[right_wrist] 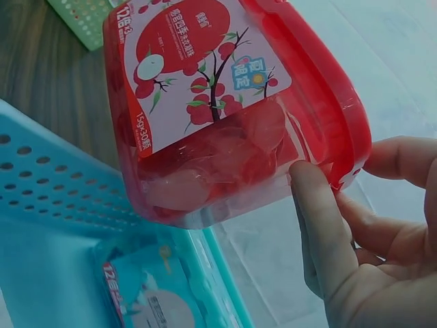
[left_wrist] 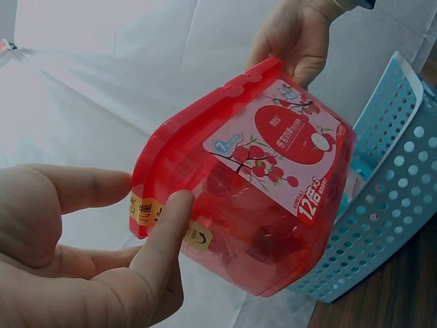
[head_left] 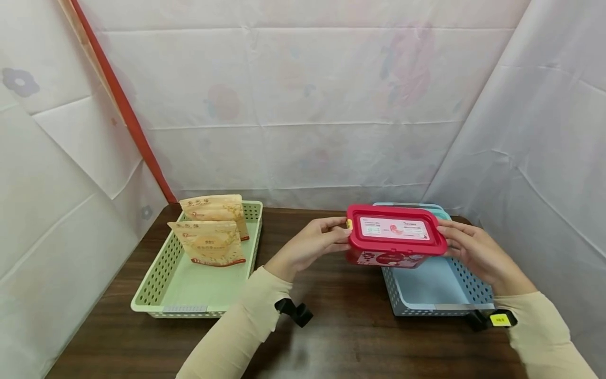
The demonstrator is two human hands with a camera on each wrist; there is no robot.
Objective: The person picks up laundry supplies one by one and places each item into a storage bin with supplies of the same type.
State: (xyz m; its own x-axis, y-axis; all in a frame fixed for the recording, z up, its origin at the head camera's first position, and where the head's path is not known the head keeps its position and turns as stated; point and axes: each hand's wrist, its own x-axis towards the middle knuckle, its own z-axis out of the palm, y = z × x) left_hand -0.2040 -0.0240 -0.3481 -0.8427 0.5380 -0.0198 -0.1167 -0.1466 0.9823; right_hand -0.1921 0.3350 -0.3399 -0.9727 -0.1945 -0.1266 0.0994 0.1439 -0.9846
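A red lidded tub of laundry pods (head_left: 395, 231) hangs level between my two hands, above the back part of the blue basket (head_left: 395, 300). My left hand (head_left: 312, 242) pinches its left end, with fingers at the lid's edge and on the clear wall near a yellow seal (left_wrist: 145, 210). At the other end, my right hand (head_left: 478, 258) grips the lid's corner and side wall. Through the tub's clear side, reddish pods show below the fruit-printed label. Inside the basket, a teal pack (right_wrist: 150, 280) lies under the tub, mostly hidden from the head view.
A green basket (head_left: 153, 284) stands on the left of the dark wooden table (head_left: 331, 326). Two beige pouches stand in it, the front pouch (head_left: 210, 243) before the back pouch (head_left: 218, 208). White cloth (head_left: 303, 105) hangs behind and at both sides.
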